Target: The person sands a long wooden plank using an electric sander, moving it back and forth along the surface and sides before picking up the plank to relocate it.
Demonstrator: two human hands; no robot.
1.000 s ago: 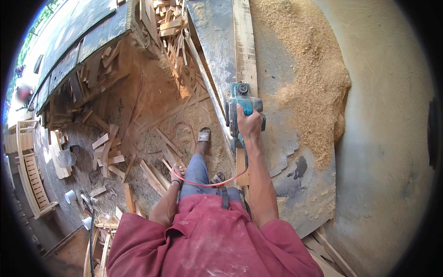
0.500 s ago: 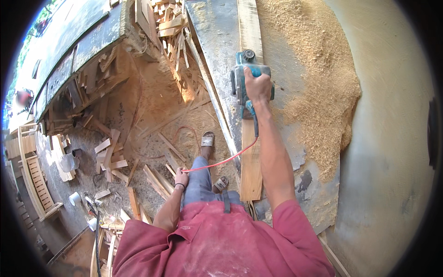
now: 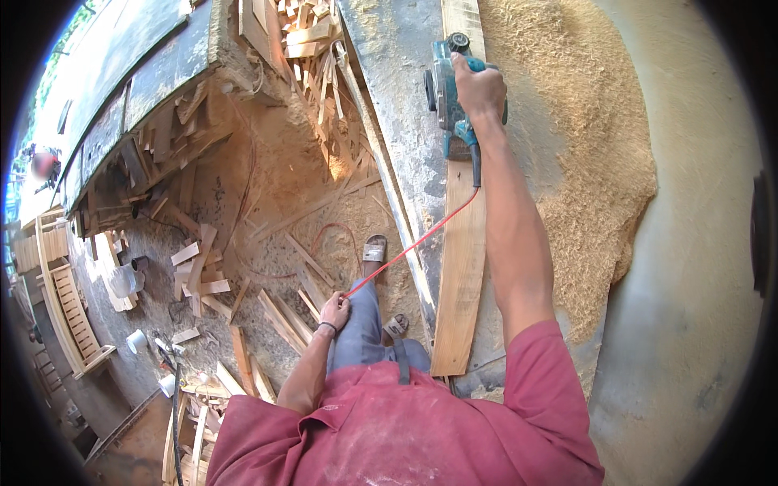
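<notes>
With my right arm stretched forward, my right hand [image 3: 481,87] is wrapped around the handle of a teal electric planer [image 3: 445,101]. The planer rests on a long wooden board [image 3: 462,283], toward its far part. This board lies lengthwise on a grey worktop [image 3: 405,89]. From the planer's back end a red power cord [image 3: 413,245] runs down to the left, nearly straight. Beside my left thigh, my left hand [image 3: 334,311] is closed on that cord, its fingertips pinching it. The planer's underside is hidden.
A thick heap of wood shavings [image 3: 592,162] covers the worktop's right side, against a pale wall [image 3: 697,340]. Scrap wood [image 3: 312,36] and offcuts [image 3: 198,267] litter the floor at left. Farther left stand a dark-topped bench [image 3: 162,89] and a slatted wooden frame [image 3: 73,316].
My right hand has pushed the planer farther forward along the board, and my right arm is straighter. The red cord has pulled straighter. My left hand still holds it.
</notes>
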